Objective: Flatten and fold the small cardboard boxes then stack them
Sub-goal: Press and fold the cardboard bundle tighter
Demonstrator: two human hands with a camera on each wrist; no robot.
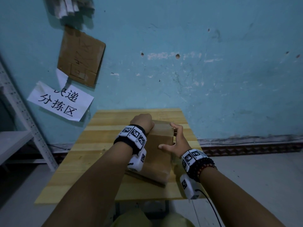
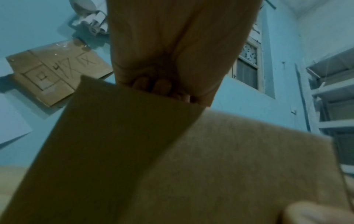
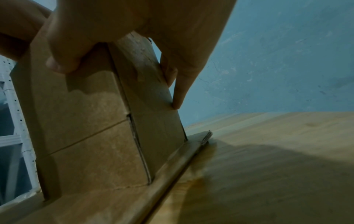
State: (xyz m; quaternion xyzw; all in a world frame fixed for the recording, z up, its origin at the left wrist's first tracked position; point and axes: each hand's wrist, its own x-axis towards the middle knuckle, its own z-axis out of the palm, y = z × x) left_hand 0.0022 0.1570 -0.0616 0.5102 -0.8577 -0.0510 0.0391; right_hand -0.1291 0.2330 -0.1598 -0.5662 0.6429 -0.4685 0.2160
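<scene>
A brown cardboard box stands in the middle of a wooden table, on a low stack of flattened cardboard. My left hand is at the box's far left top corner; in the left wrist view its fingers curl over the far edge of a cardboard panel. My right hand straddles the box's right top edge. Its thumb lies flat on the top face, and its straight index finger runs along the side face. The box's far end is hidden.
The table stands against a blue wall, which carries a taped cardboard sheet and a white paper sign. A white metal shelf is at the left. A black cable hangs from my right wrist. Bare tabletop lies right of the box.
</scene>
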